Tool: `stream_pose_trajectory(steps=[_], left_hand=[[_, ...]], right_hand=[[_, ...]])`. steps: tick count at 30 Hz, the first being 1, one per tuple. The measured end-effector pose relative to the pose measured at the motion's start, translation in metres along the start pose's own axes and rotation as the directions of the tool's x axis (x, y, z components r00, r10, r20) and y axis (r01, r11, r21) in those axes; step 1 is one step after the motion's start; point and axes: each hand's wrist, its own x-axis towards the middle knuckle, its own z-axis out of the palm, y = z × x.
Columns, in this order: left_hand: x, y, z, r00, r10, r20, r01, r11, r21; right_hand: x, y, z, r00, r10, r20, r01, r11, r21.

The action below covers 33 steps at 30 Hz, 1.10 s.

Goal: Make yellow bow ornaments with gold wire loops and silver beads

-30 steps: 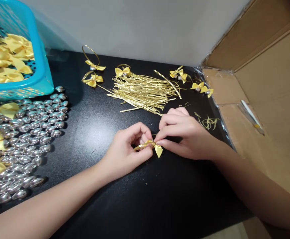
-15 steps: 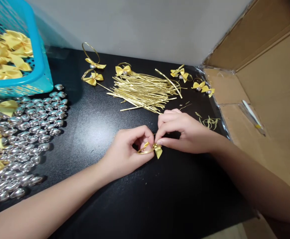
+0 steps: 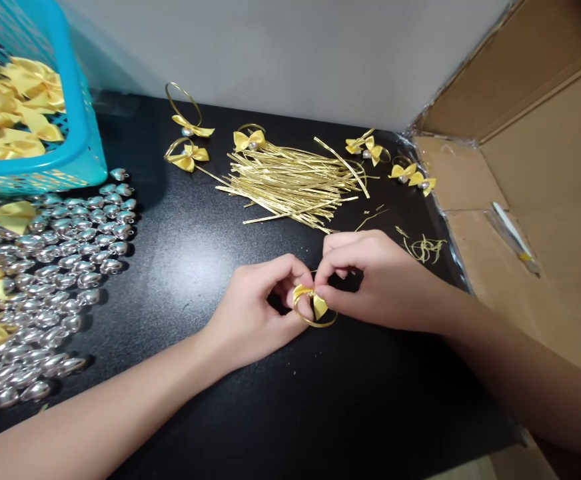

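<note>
Between my hands is a small yellow satin bow (image 3: pixel 319 307) with a gold wire loop (image 3: pixel 323 325) hanging below and around it. My left hand (image 3: pixel 265 300) pinches the bow's left side between thumb and fingers. The thumb and forefinger of my right hand (image 3: pixel 370 280) are closed at the bow's middle, on its gold wire. Fingers hide part of the bow's centre. Just beyond my hands lies a heap of gold twist ties (image 3: pixel 290 187). Finished-looking bows with wire loops and silver beads rest around it, such as one bow (image 3: pixel 188 158) on the left.
A turquoise basket (image 3: pixel 78 143) of yellow bows stands at the far left. Many silver heart-shaped beads (image 3: pixel 70 260) and loose bows spread before it. Wire scraps (image 3: pixel 425 249) lie at right. A white-handled cutting tool (image 3: pixel 513 233) rests on cardboard. A grey wall (image 3: pixel 280 60) closes the back.
The bow has turned between my fingers, and its wire loop now hangs below it, more open to view. My right hand has shifted slightly down and right.
</note>
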Motion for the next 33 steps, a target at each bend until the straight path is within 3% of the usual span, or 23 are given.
stream_pose_trajectory(steps=[6, 12, 18, 25, 28, 33], left_hand=[[-0.001, -0.001, -0.001, 1.000, -0.005, -0.007, 0.005, 1.000, 0.018], [0.000, -0.001, -0.001, 0.999, -0.046, 0.009, 0.046, 0.999, -0.016], [0.000, -0.002, 0.000, 0.998, -0.060, 0.017, 0.061, 0.997, -0.036], [0.000, -0.003, -0.001, 0.996, -0.073, 0.044, 0.075, 0.996, -0.039], [-0.001, -0.003, -0.002, 0.994, -0.094, 0.055, 0.097, 0.993, -0.064], [-0.002, -0.001, -0.001, 0.992, -0.122, -0.021, 0.116, 0.974, -0.194]], right_hand=[[-0.002, 0.002, 0.003, 0.998, -0.035, -0.048, 0.037, 0.999, 0.040], [-0.006, 0.000, 0.004, 0.993, -0.070, -0.096, 0.066, 0.997, -0.042], [-0.007, -0.002, 0.001, 0.995, -0.088, -0.050, 0.083, 0.992, -0.095], [-0.005, 0.010, 0.001, 0.964, -0.263, -0.041, 0.258, 0.961, -0.103], [-0.004, 0.015, 0.002, 0.959, -0.277, -0.058, 0.271, 0.959, -0.084], [-0.003, 0.019, 0.005, 0.962, -0.262, -0.072, 0.261, 0.965, -0.029]])
